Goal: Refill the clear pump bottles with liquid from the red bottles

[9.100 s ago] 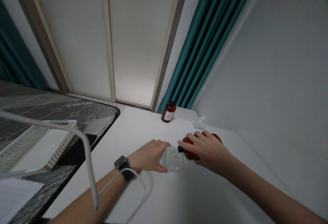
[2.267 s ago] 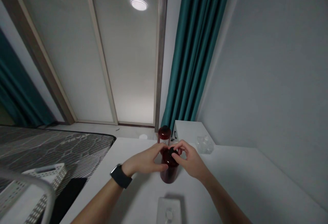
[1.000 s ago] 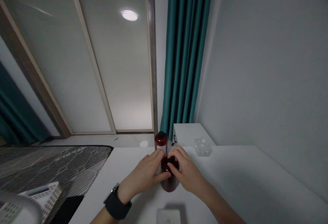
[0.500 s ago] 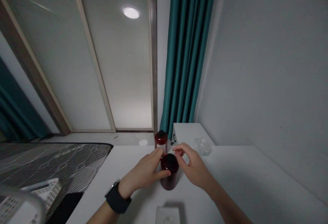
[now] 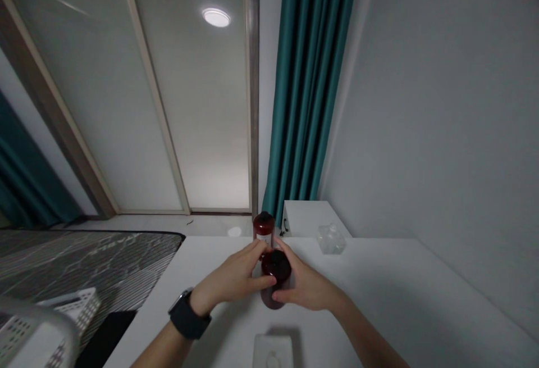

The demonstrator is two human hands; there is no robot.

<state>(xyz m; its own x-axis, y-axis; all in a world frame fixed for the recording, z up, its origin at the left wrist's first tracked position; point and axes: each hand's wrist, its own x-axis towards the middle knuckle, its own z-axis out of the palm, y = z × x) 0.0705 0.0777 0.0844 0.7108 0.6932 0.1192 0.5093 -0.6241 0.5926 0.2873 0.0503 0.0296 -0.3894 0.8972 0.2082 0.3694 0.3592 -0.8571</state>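
A dark red plastic bottle (image 5: 274, 289) with a black cap stands upright on the white table (image 5: 379, 278), and both my hands surround its upper part. My left hand (image 5: 233, 269), with a black watch on its wrist, grips it from the left, its fingers by the cap. From the right, my right hand (image 5: 304, 285) wraps around the same bottle. Directly behind stands a smaller reddish-brown bottle (image 5: 263, 230) with a dark cap, its label hidden by my hands. A transparent square dish (image 5: 273, 352) lies nearer me, below both hands.
A crumpled transparent plastic object (image 5: 331, 239) lies at the far right of the table, near a white cabinet (image 5: 305, 218). Left of the table is a grey patterned mat (image 5: 84, 258) holding a white perforated basket (image 5: 71, 312) and a black item (image 5: 112, 331). Walls bound the right.
My right hand has closed back onto the dark red bottle after being lifted off it. The bottle sits a little higher in view, and my left hand stays on it.
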